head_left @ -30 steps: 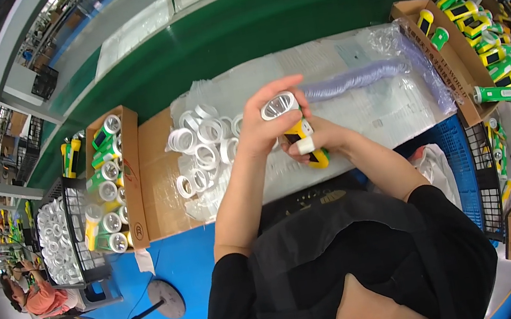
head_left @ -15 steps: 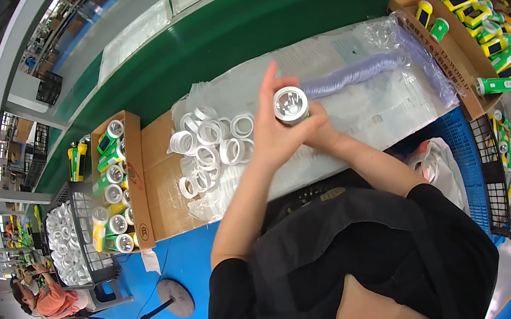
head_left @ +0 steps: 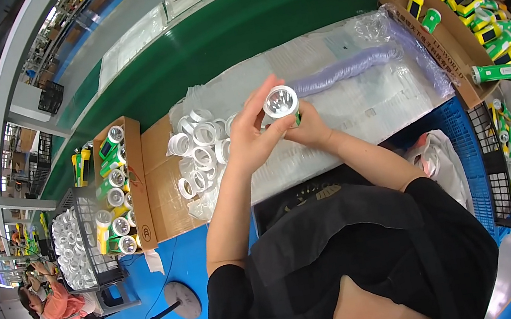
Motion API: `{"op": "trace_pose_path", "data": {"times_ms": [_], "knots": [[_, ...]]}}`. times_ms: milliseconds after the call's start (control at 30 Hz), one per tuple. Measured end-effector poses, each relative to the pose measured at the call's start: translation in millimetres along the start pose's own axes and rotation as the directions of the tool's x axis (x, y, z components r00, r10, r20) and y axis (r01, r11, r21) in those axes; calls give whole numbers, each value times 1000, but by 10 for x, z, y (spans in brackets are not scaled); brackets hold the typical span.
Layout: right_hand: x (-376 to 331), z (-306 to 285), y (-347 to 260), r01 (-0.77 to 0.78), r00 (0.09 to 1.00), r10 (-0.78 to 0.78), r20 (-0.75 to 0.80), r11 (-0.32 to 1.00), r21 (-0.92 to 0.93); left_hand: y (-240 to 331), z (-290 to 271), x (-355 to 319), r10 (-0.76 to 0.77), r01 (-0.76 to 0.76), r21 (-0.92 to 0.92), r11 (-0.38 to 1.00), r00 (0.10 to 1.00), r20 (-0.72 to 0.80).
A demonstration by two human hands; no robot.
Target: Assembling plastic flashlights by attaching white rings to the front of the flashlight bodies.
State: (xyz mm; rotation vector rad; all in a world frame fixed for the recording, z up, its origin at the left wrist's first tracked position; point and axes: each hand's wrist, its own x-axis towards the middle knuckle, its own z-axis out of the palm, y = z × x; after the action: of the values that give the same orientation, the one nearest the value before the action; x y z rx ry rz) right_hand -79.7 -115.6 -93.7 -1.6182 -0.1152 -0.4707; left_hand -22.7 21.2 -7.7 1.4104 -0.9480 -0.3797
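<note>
You are holding a round-headed flashlight with a white rim, a silver reflector and a green body (head_left: pixel 280 101) above the bench, its front facing up toward you. Your left hand (head_left: pixel 252 138) is clamping onto the flashlight's head, its thumb lying at six o'clock and its fingers reaching up from nine toward twelve. Your right hand (head_left: pixel 311 128) is gripping the body from below, between four and five o'clock; its fingertips are mostly hiding from view. From the flashlight, a loose heap of white plastic rings (head_left: pixel 201 148) is lying between eight and nine o'clock, and beyond it a brown cardboard carton (head_left: pixel 142 202) is holding green and yellow flashlights. A long, wrinkled length of translucent purple plastic (head_left: pixel 348 69) is stretching away between two and three o'clock on a greyish-white plastic-wrapped sheet (head_left: pixel 356 115).
</note>
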Motion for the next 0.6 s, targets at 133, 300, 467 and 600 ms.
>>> {"op": "trace_pose_path", "data": {"times_ms": [133, 300, 467, 600], "knots": [[20, 86, -30, 58, 998, -59, -37, 998, -22, -46, 193, -37, 88, -82, 42, 996, 984, -154], [179, 97, 158, 15, 998, -19, -52, 997, -76, -126, 392, 94, 161, -171, 19, 985, 876, -455], [180, 240, 86, 36, 989, -55, -138, 990, -134, 207, 197, 56, 231, -147, 198, 969, 823, -520], [188, 139, 264, 156, 981, -146, -125, 985, 79, 49, -313, 182, 336, -238, 263, 935, 832, -442]]}}
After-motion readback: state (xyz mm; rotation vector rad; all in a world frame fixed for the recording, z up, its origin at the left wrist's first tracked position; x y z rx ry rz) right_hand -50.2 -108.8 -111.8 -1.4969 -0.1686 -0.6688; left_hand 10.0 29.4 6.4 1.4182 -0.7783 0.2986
